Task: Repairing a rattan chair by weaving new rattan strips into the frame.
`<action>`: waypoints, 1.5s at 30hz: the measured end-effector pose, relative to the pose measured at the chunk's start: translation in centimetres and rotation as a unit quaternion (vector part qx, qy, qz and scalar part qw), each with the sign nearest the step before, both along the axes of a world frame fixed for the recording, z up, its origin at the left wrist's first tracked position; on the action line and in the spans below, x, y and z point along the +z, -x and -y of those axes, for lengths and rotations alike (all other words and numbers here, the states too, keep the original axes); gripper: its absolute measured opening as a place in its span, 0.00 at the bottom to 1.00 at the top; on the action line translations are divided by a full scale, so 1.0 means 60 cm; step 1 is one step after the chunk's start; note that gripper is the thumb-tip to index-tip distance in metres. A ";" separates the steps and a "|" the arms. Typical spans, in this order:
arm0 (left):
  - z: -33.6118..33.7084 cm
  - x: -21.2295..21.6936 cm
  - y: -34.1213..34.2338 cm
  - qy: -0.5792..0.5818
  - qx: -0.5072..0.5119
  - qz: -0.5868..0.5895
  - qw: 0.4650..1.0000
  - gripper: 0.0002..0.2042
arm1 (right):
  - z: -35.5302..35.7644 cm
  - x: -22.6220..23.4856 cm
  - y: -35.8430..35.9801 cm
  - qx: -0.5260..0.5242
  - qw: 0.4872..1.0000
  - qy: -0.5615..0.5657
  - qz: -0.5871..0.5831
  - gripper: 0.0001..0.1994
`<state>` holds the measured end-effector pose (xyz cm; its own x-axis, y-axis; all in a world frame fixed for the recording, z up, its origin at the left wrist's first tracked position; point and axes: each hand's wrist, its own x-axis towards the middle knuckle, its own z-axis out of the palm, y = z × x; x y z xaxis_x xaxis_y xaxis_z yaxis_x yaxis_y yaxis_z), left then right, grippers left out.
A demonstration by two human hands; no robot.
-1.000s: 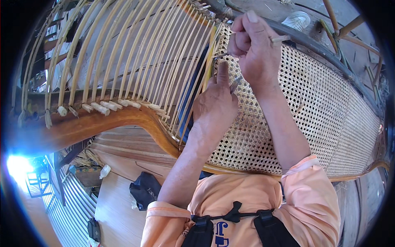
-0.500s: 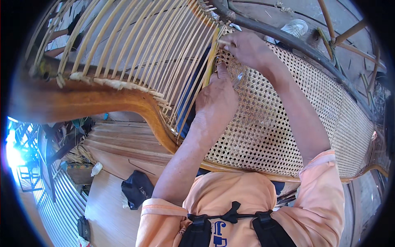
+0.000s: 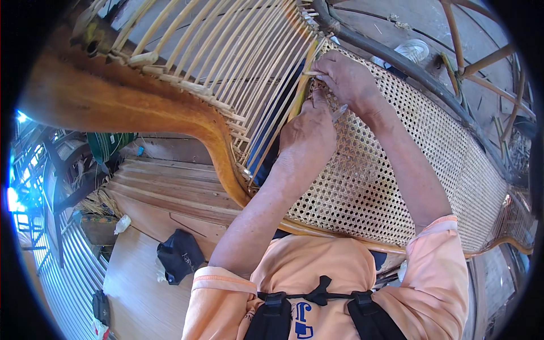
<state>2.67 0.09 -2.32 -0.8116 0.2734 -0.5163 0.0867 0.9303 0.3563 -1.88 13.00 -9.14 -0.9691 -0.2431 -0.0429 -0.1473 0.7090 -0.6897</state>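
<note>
A long wooden seat frame (image 3: 170, 113) carries a woven cane panel (image 3: 396, 181) on the right and bare parallel cane strands (image 3: 226, 62) on the left. My right hand (image 3: 348, 79) rests at the panel's far left edge, its fingers pinched on the end of a cane strand (image 3: 310, 73). Just below it my left hand (image 3: 309, 133) presses on the edge of the weave, fingers curled around a thin pointed tool (image 3: 340, 112) that sticks out toward the right hand. The two hands almost touch.
A dark curved rail (image 3: 408, 68) runs behind the cane panel, with a clear plastic piece (image 3: 413, 50) beyond it. Below the frame lie wooden boards (image 3: 170, 192), a black bag (image 3: 180, 255) on the floor and a slatted wall (image 3: 62, 266) at the left.
My right hand has dropped from a raised position, where it held the strand up, down to the weave's edge. My left hand stayed on the panel edge.
</note>
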 end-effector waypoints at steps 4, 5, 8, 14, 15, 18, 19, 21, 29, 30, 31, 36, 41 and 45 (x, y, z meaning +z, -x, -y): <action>0.000 -0.002 0.001 0.012 -0.001 0.017 1.000 0.29 | -0.012 -0.009 0.012 0.085 0.996 0.024 -0.019 0.11; 0.001 -0.003 -0.001 0.008 -0.006 0.004 1.000 0.29 | -0.013 -0.009 0.015 0.099 0.994 0.039 -0.018 0.11; 0.001 -0.003 0.000 0.002 -0.005 -0.004 1.000 0.28 | -0.017 -0.016 0.018 0.113 0.992 0.029 -0.043 0.12; 0.004 -0.007 -0.003 0.000 -0.006 -0.020 1.000 0.25 | -0.019 -0.014 0.020 0.109 0.991 0.070 -0.021 0.12; 0.005 -0.009 -0.003 -0.003 -0.006 -0.023 1.000 0.25 | -0.021 -0.014 0.023 0.112 0.991 0.072 -0.021 0.12; 0.004 -0.011 -0.005 -0.015 -0.010 -0.030 0.999 0.25 | -0.030 -0.012 0.029 0.146 0.985 0.089 0.005 0.13; 0.004 -0.010 -0.005 -0.013 -0.008 -0.030 0.999 0.25 | -0.029 -0.014 0.030 0.137 0.984 0.113 0.020 0.13; 0.002 -0.005 -0.003 -0.011 0.000 -0.023 1.000 0.25 | -0.026 -0.013 0.033 0.128 0.981 0.139 0.035 0.14; 0.002 -0.005 -0.004 -0.010 0.001 -0.015 1.000 0.28 | -0.024 -0.008 0.036 0.140 0.982 0.117 0.051 0.12; 0.001 -0.003 -0.003 -0.007 0.001 -0.012 1.000 0.29 | -0.024 -0.009 0.035 0.140 0.982 0.117 0.050 0.12; 0.000 -0.002 -0.003 -0.006 0.001 -0.012 1.000 0.29 | -0.024 -0.010 0.033 0.122 0.980 0.140 0.071 0.12; -0.002 0.004 0.000 0.007 -0.007 0.002 1.000 0.29 | -0.029 -0.019 0.027 0.108 0.977 0.181 0.044 0.12; 0.001 -0.002 -0.002 0.003 -0.005 -0.005 1.000 0.28 | -0.026 -0.014 0.019 0.104 0.982 0.158 0.028 0.12; 0.002 -0.001 -0.002 0.005 -0.009 -0.009 1.000 0.27 | -0.026 -0.013 0.024 0.094 0.975 0.186 0.076 0.13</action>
<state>2.77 -0.01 -2.37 -0.8159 0.2825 -0.5045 0.1093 0.9322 0.3452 -3.32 14.57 -9.89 -0.8950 -0.4422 -0.0575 -0.1268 0.3761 -0.9179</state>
